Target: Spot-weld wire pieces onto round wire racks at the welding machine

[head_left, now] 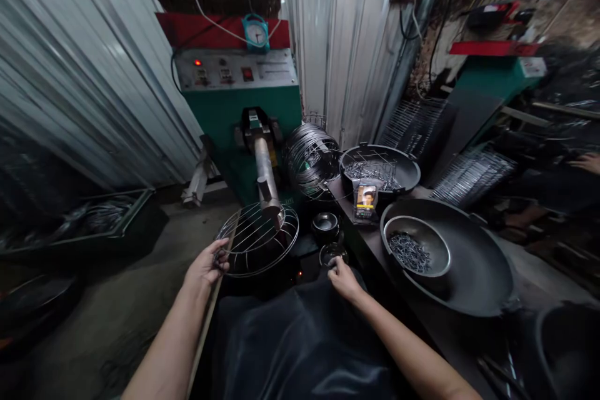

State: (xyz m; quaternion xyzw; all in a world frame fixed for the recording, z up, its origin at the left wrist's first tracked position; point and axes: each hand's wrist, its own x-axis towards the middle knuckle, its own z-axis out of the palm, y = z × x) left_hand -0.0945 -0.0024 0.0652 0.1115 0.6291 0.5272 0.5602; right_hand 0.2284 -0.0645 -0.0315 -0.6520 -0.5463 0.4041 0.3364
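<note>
My left hand [209, 264] is closed on the left rim of a round wire rack [249, 254] with bars across it. The rack lies level under the metal arm [269, 194] of a green machine [210, 106], which resembles a spot welder. The arm's lower end hides part of the rack. My right hand [344, 278] has its fingers pinched together at the near edge of a small bowl [334, 254]. What those fingers hold, if anything, is too small to make out. Behind that bowl stands another small metal bowl [325, 222].
On the right, a large dark pan [482, 262] holds a metal bowl [443, 244] of small wire pieces. Behind it are another pan [407, 169] of wire parts and a wire coil [307, 156]. A person's hand [591, 162] shows at far right. Left stands a bin [135, 219].
</note>
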